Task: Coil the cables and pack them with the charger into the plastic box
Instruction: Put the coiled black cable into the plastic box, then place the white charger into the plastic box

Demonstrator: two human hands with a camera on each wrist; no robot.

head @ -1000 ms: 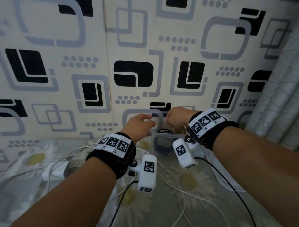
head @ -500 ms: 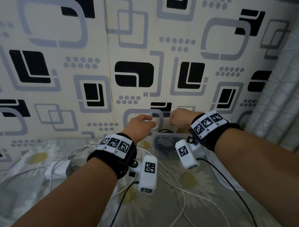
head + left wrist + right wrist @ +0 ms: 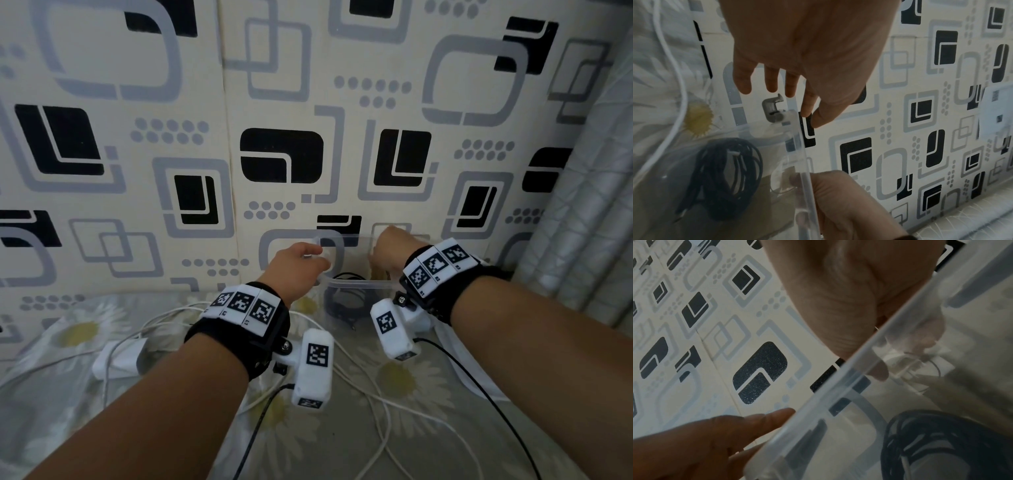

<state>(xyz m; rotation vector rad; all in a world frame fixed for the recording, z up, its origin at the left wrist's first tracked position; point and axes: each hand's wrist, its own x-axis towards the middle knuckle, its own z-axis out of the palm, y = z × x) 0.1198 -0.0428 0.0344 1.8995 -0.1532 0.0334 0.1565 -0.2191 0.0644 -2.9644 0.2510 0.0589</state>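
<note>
A clear plastic box point(image 3: 359, 283) stands on the bed against the wall, its clear lid point(image 3: 346, 238) raised upright. My left hand point(image 3: 317, 255) pinches the lid's left corner. My right hand point(image 3: 380, 246) grips its right end, with fingers curled behind the plastic point(image 3: 920, 337). A coiled black cable point(image 3: 342, 301) lies inside the box, also visible through the plastic point(image 3: 725, 175). The white charger point(image 3: 120, 356) lies on the bed at the left. Loose white cables point(image 3: 373, 394) trail across the bed below my wrists.
The patterned wall point(image 3: 274, 154) rises directly behind the box. A grey curtain point(image 3: 582, 222) hangs at the right. The bedsheet point(image 3: 75, 332) has daisy prints. A small grey clip point(image 3: 772, 110) sits at the lid's corner. Black wrist-camera leads point(image 3: 479, 387) run back towards me.
Almost nothing: both hands stay on the raised lid, and the right hand has edged slightly to the right.
</note>
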